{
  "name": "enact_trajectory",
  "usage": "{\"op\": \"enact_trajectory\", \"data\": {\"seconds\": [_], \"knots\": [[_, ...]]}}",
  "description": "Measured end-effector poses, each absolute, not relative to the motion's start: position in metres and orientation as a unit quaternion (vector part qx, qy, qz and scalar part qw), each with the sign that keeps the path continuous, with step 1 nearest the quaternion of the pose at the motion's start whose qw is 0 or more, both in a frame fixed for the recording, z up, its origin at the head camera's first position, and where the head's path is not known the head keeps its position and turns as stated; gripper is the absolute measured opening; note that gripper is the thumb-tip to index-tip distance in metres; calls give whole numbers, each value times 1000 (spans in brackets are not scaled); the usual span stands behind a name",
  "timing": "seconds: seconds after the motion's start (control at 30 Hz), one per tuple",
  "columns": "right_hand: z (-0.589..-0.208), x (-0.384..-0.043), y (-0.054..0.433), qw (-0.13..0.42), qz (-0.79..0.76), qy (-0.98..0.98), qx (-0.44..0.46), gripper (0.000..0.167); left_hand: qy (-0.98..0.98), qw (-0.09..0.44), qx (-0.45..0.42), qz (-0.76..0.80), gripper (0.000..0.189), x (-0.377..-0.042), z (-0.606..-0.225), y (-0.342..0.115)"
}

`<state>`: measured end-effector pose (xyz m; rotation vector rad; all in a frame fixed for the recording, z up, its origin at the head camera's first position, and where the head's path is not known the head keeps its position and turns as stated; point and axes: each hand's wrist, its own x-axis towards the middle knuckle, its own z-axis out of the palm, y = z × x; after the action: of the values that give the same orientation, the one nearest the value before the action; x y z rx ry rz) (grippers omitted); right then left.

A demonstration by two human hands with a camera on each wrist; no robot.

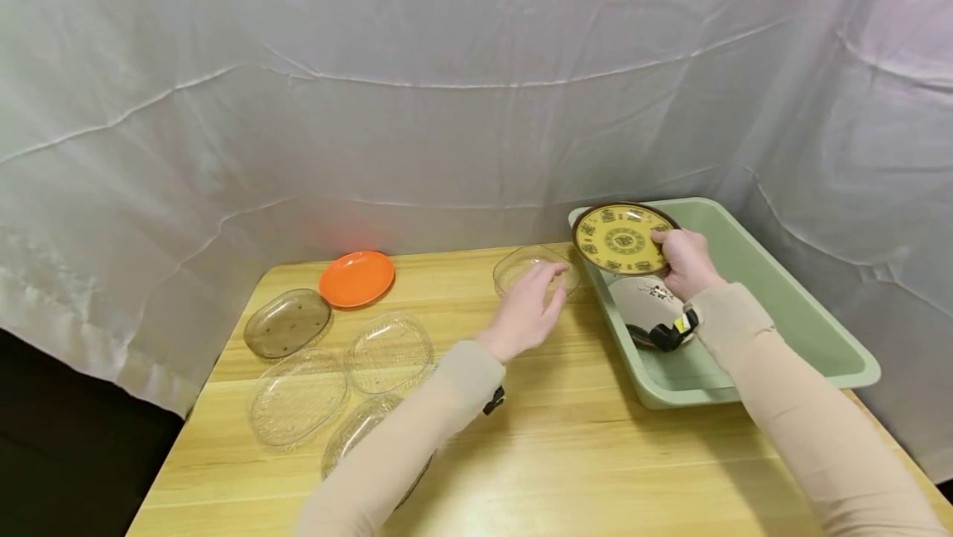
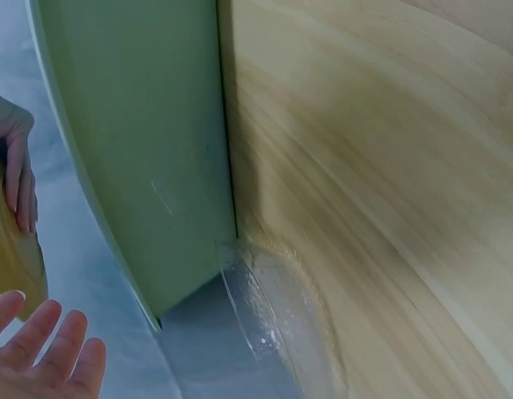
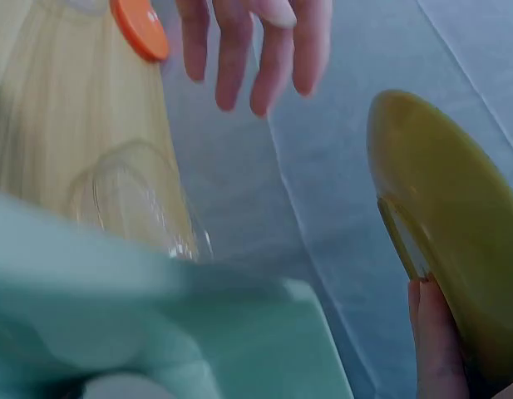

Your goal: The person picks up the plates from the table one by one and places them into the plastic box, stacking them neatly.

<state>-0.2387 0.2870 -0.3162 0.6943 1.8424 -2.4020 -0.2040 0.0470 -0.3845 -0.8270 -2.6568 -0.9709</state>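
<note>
My right hand [image 1: 688, 256] grips a yellow patterned plate [image 1: 624, 241] with a dark rim by its right edge, thumb on top and fingers beneath. The plate is held over the back left corner of the green basin [image 1: 752, 398]; its yellow underside [image 3: 456, 216] shows in the right wrist view. My left hand [image 1: 527, 309] is held out with nothing in it, fingers [image 2: 41, 337] extended toward the plate but apart from it. Just beyond that hand, a clear plastic dish [image 1: 514, 268] lies on the table beside the basin, partly covered by the fingers in the head view.
Inside the basin are a white bowl [image 1: 633, 301] with a dark floral print and a dark-rimmed dish below it. At the table's left lie an orange plate [image 1: 357, 279], a smoky brown dish [image 1: 288, 323] and several clear dishes [image 1: 389, 353]. Grey curtain [image 1: 447, 148] hangs behind.
</note>
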Motion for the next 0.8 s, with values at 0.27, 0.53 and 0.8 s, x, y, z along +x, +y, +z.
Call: {"op": "enact_trajectory", "data": {"seconds": [0.27,0.53,0.8], "knots": [[-324,-240,318,32,-778,584,228,13,-901,93,-340,-253,41,-196,-387,63],[-339,-241,335,22,-760,606,236,12,-890,107,-411,-168,42,-191,-397,80],[-358,-241,350,31,-740,629,236,7,-884,98,-432,-147,43,-186,-405,89]]}}
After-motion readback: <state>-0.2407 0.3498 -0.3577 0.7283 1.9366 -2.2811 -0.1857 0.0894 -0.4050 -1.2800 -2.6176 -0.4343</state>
